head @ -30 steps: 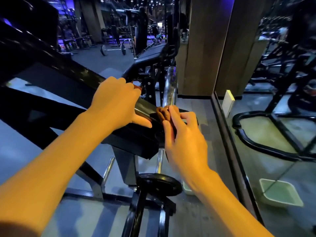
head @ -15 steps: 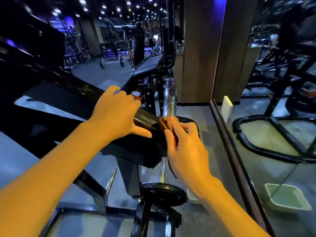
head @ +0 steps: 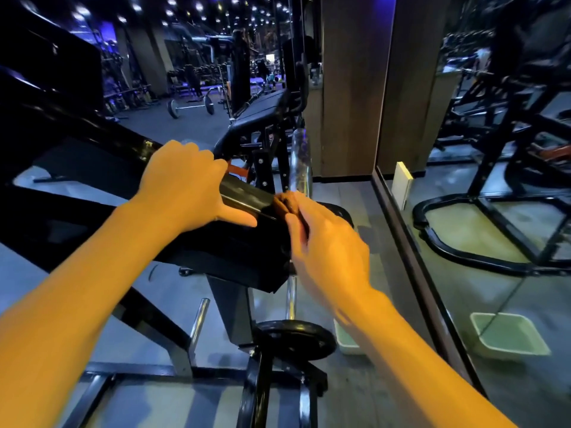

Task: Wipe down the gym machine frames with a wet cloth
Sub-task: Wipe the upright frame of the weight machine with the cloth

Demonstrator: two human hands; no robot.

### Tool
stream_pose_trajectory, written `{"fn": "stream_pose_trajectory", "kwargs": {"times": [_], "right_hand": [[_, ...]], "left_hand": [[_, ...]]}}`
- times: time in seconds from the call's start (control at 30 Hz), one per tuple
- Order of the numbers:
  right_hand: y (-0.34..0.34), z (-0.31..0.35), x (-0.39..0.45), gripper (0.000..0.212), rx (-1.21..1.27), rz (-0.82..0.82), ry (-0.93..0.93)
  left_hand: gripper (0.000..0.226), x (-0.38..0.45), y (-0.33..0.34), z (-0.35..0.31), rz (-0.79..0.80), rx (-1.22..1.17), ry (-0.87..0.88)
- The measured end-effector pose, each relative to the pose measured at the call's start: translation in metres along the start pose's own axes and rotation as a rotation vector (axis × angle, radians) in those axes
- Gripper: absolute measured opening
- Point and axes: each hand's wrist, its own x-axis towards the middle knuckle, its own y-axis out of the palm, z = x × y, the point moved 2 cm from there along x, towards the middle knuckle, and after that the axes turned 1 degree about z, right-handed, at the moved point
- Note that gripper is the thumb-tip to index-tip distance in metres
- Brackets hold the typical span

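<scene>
A person's left hand (head: 185, 183) curls over the black frame bar (head: 247, 196) of a gym machine, steadying it, while the right hand (head: 327, 242) pinches a bunched brown cloth (head: 285, 202) against the bar's end, just right of the left thumb. That grip is tight on the wad, fingers blurred. Good practice here looks like firm pressure, short overlapping passes around the end cap, and refolding the cloth to a clean face. A pale tub (head: 347, 342) sits on the floor below the bar.
</scene>
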Motion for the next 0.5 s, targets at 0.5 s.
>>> {"fn": "stream_pose_trajectory", "kwargs": {"times": [0.5], "right_hand": [[0.0,0.008,0.001,0.018,-0.06,0.002,-0.025]], "left_hand": [[0.106,-0.001,-0.001,-0.002,0.016,0.063,0.009]]}}
